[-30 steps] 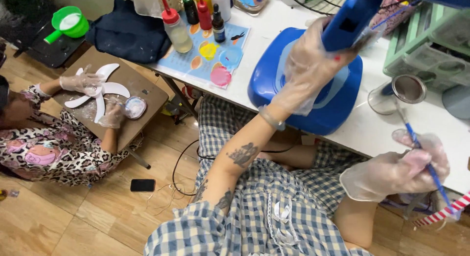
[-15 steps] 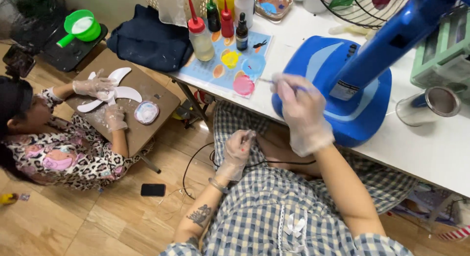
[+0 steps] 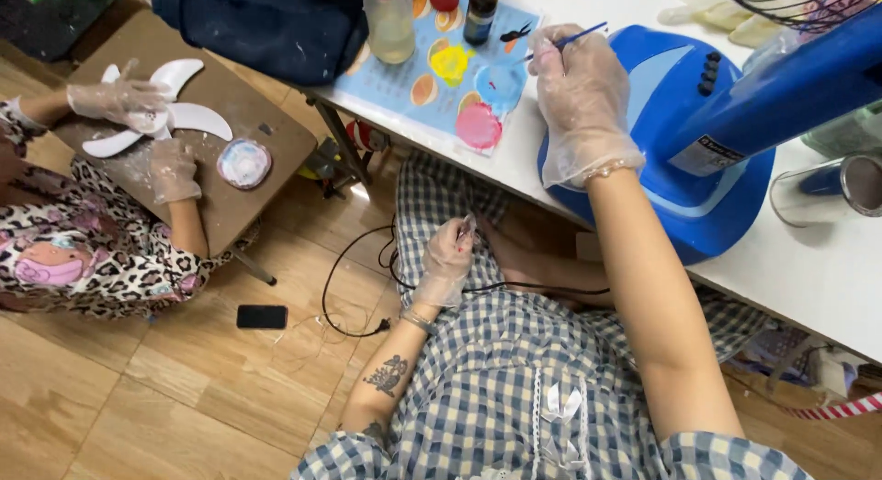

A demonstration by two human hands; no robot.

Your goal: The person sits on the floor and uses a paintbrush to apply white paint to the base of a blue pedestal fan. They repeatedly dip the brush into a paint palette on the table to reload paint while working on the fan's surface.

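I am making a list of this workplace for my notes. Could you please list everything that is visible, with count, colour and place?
Thin blue paintbrush: one, held over the palette sheet.
Light blue palette sheet with paint blobs: one, on the white table.
Blue plastic fan base: one, on the table, right of the sheet.
Paint bottles: at least three, clear, red and dark, at the sheet's far edge.
Metal cup: one, silver, right of the fan base.
Dark blue bag: one, left of the table.
Small brown table: one, at left, with white fan blades and a round dish.
Black phone: one, on the wooden floor.
Another person's gloved hands: two, on the blades.
Right hand: gloved, holds the paintbrush.
Left hand: gloved, on the lap.
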